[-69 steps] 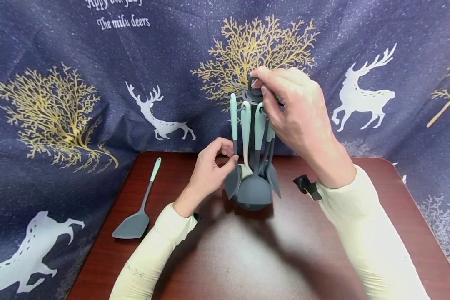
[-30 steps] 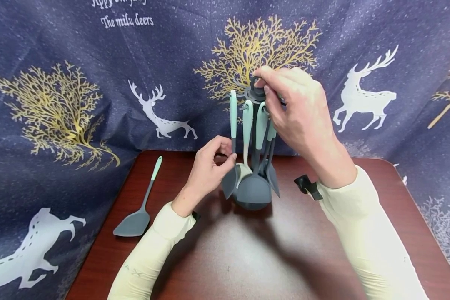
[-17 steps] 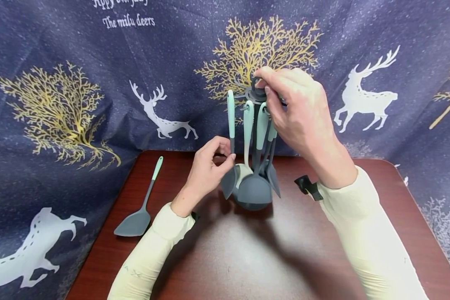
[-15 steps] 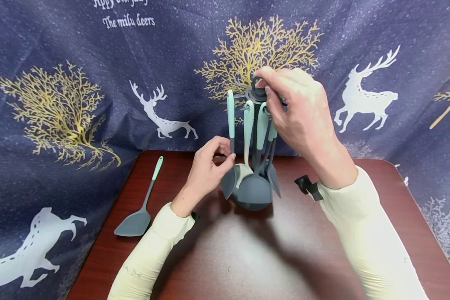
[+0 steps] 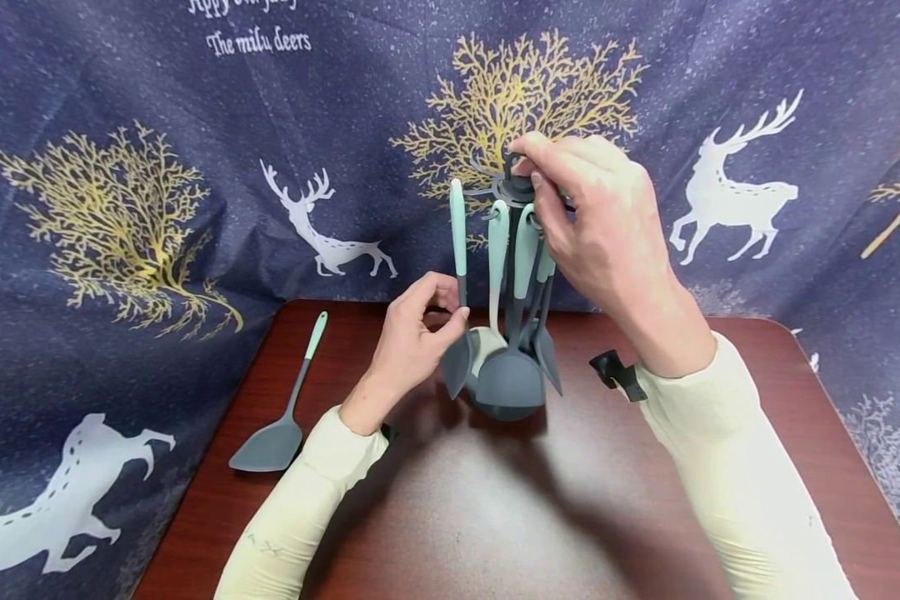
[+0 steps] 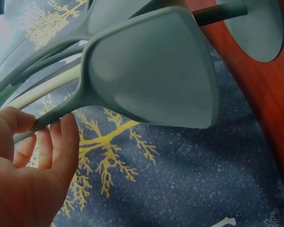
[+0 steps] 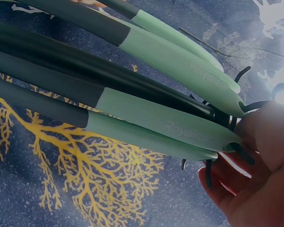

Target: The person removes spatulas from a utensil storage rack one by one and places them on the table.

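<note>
In the head view my left hand [image 5: 418, 333] pinches the grey shaft of a turner [image 5: 458, 225] with a mint handle. The turner stands nearly upright, its handle top apart from the rack's hook to its right. The left wrist view shows its broad grey blade [image 6: 154, 71] beyond my fingertips. My right hand [image 5: 596, 200] pinches the ring on top of the dark utensil rack [image 5: 512, 190]. On the rack's hooks hang several mint-handled utensils, among them a pale-necked one [image 5: 498, 250] and a ladle [image 5: 510, 383]. The right wrist view shows handles [image 7: 161, 120] hanging on hooks beside my right hand [image 7: 260, 175].
Another grey turner [image 5: 270, 442] with a mint handle lies on the left of the dark red table [image 5: 450, 517]. Behind the table hangs a blue cloth [image 5: 360, 100] printed with deer and golden trees.
My left hand has shifted the turner slightly left, and its handle top has moved away from the rack's hook. My right hand keeps its pinch on the rack's top.
</note>
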`<state>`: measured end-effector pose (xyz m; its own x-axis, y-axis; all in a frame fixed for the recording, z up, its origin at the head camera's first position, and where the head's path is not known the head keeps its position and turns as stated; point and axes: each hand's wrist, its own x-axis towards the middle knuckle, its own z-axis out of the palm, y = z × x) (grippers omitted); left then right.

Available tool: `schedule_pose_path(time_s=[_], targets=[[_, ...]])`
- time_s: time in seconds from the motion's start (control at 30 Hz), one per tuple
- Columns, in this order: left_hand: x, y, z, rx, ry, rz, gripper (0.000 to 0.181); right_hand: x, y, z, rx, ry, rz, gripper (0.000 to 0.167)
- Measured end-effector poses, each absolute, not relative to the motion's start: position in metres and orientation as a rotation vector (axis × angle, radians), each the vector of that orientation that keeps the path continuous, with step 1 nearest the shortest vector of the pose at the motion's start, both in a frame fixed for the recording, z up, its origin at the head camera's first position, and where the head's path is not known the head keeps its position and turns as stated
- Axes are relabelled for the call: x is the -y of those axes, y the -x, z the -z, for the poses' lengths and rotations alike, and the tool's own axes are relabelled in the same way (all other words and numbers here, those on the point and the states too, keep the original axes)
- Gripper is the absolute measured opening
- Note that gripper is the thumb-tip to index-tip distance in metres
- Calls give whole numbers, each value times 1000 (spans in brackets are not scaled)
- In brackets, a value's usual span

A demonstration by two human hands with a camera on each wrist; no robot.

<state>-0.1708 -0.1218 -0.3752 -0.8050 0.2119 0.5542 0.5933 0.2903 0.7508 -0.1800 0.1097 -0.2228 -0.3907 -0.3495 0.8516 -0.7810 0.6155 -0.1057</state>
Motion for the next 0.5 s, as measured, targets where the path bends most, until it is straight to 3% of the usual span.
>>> schedule_pose_path(time_s=[0.5], targets=[[127, 168, 374, 2209, 704, 1528, 17, -110, 179, 223, 1999, -879, -648, 28]])
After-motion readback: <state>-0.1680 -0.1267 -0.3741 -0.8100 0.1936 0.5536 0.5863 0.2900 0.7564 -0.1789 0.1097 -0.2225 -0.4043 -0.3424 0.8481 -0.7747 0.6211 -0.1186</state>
